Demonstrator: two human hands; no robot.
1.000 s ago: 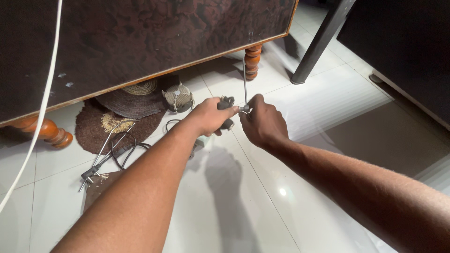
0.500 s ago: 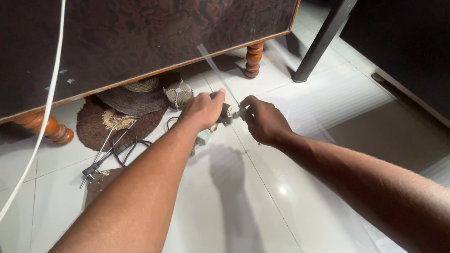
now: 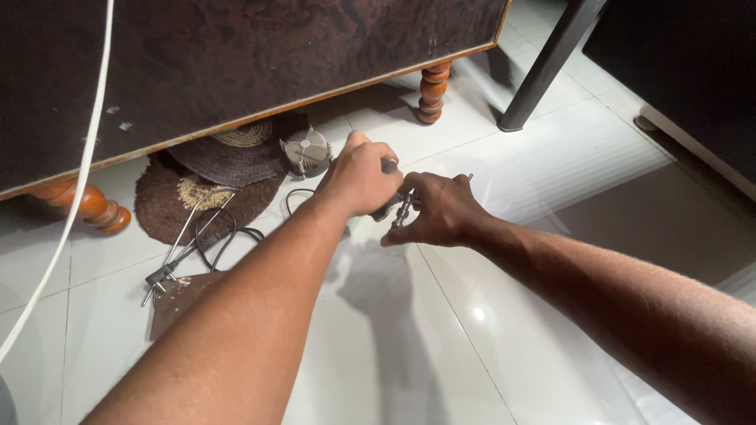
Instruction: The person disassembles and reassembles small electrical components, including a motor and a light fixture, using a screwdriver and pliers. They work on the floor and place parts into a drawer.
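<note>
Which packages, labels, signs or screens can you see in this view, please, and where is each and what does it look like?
None in view: no package, label, sign or screen.
Only the left hand and right hand around a small metal tool, above the white tiled floor.

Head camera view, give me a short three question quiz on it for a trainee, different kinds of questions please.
1. True or false: both hands, left hand and right hand, are on the small metal tool.
2. What lies on the floor tiles left of the hands? A) a round woven mat B) a bucket C) a shoe
3. Fill in: the turned table leg behind the hands is made of ____.

Key: 1 true; 2 A; 3 wood
</note>
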